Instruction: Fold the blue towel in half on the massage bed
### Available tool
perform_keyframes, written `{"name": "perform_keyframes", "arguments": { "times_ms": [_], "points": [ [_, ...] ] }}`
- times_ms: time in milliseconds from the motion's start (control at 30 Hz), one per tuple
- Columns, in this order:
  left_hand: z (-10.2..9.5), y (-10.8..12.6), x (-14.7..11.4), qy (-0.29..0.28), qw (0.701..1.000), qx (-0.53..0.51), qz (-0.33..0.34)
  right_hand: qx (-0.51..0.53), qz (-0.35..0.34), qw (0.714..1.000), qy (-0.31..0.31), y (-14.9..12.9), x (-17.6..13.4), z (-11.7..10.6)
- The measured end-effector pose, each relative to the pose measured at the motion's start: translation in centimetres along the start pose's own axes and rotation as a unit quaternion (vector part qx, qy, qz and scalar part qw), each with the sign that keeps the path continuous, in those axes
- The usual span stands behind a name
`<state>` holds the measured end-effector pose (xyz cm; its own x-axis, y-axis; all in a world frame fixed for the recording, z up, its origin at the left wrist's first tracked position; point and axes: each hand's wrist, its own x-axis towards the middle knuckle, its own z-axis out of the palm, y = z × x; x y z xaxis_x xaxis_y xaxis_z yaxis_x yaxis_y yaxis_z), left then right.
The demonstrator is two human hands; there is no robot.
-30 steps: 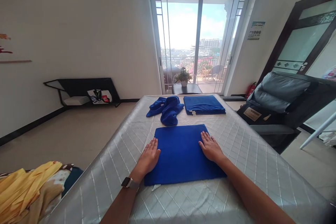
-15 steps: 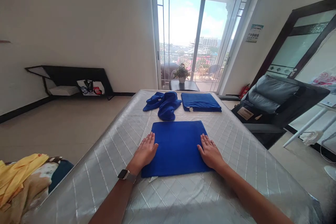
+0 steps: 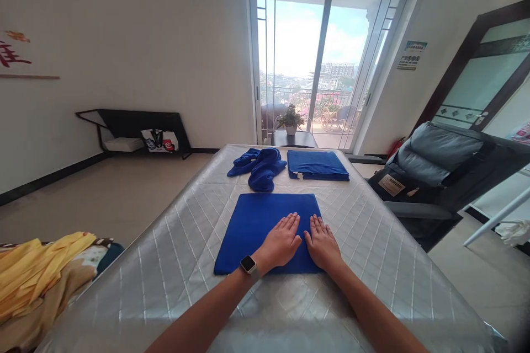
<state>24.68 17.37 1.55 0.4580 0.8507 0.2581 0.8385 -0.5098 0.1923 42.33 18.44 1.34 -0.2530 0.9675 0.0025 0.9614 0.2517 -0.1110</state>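
A blue cloth (image 3: 248, 226), folded into a flat rectangle, lies right before me on a quilted silver cover (image 3: 174, 248). My left hand (image 3: 281, 241) rests flat on the right half of this cloth, fingers stretched out, with a watch on the wrist. Close beside it, my right hand (image 3: 323, 241) lies flat over the cloth's right edge, its fingers extended too. Farther back, a neat folded stack of blue cloth (image 3: 318, 165) with a white tag sits to the right. Left of that stack is a crumpled, twisted blue cloth (image 3: 261, 168).
A dark reclining chair (image 3: 434, 160) stands along the right side. Yellow and brown fabrics (image 3: 49, 265) are heaped at the lower left. Beyond the far edge are a potted plant (image 3: 291, 119) and a glass sliding door (image 3: 290, 55). A black folding frame (image 3: 141, 127) leans by the wall.
My left hand has moved right, from the cloth's left edge to near my right hand. My right hand has stayed near the right edge. The view has turned slightly left.
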Motion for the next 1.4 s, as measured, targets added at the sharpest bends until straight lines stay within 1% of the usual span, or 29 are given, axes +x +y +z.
{"name": "perform_keyframes", "arguments": {
  "times_ms": [67,133,200,267,333,400,500,600,667,733,800,900,1033,1167,1267,1333,1400],
  "points": [
    [1.0,2.2,2.4,0.003,1.000,-0.006,0.008,-0.010,-0.010,1.000,-0.005,0.1,-0.2,-0.1],
    [2.0,3.4,3.9,0.004,1.000,-0.010,-0.005,-0.016,-0.019,1.000,-0.011,0.2,-0.3,-0.2],
    [2.7,3.6,4.3,0.006,0.999,-0.010,-0.032,-0.012,-0.022,1.000,-0.010,0.3,-0.3,-0.2],
    [2.9,3.1,3.8,0.008,0.998,-0.006,-0.060,-0.001,-0.017,1.000,-0.008,0.3,-0.2,-0.2],
    [2.5,1.7,2.4,0.004,0.996,0.002,-0.087,0.010,-0.009,1.000,-0.004,0.3,-0.1,-0.2],
    [1.7,-0.3,0.6,-0.005,0.994,0.012,-0.112,0.018,-0.002,1.000,-0.002,0.2,0.1,-0.1],
    [0.4,-4.3,-3.3,-0.007,0.986,0.039,-0.162,0.024,-0.002,1.000,0.000,0.2,0.1,-0.1],
    [-0.4,-8.1,-7.5,0.011,0.976,0.084,-0.199,0.025,-0.007,1.000,-0.001,0.3,0.1,0.0],
    [-0.5,-9.8,-9.9,0.028,0.972,0.107,-0.209,0.022,-0.007,1.000,-0.003,0.3,0.2,0.2],
    [-0.5,-10.6,-11.2,0.039,0.969,0.114,-0.214,0.015,-0.005,1.000,-0.006,0.3,0.3,0.3],
    [-0.5,-10.6,-11.7,0.036,0.968,0.109,-0.222,0.003,-0.003,1.000,-0.008,0.3,0.4,0.3],
    [-0.7,-10.0,-11.4,0.025,0.966,0.100,-0.239,-0.018,-0.006,1.000,-0.009,0.5,0.1,-0.1],
    [-0.8,-9.6,-11.2,0.029,0.966,0.090,-0.242,-0.027,-0.009,1.000,0.000,1.1,-1.7,-0.7],
    [-0.8,-9.6,-11.3,0.043,0.967,0.092,-0.235,-0.009,-0.020,1.000,0.008,1.3,-4.5,-0.1],
    [-1.3,-9.3,-11.3,0.052,0.965,0.104,-0.233,-0.003,-0.009,1.000,-0.010,1.1,-5.9,0.5],
    [-2.0,-8.7,-11.1,0.069,0.964,0.122,-0.226,0.000,-0.004,1.000,-0.025,0.9,-6.3,0.5],
    [-2.6,-7.7,-10.7,0.093,0.964,0.137,-0.208,0.007,-0.003,0.999,-0.036,0.7,-6.5,0.3]
  ]
}}
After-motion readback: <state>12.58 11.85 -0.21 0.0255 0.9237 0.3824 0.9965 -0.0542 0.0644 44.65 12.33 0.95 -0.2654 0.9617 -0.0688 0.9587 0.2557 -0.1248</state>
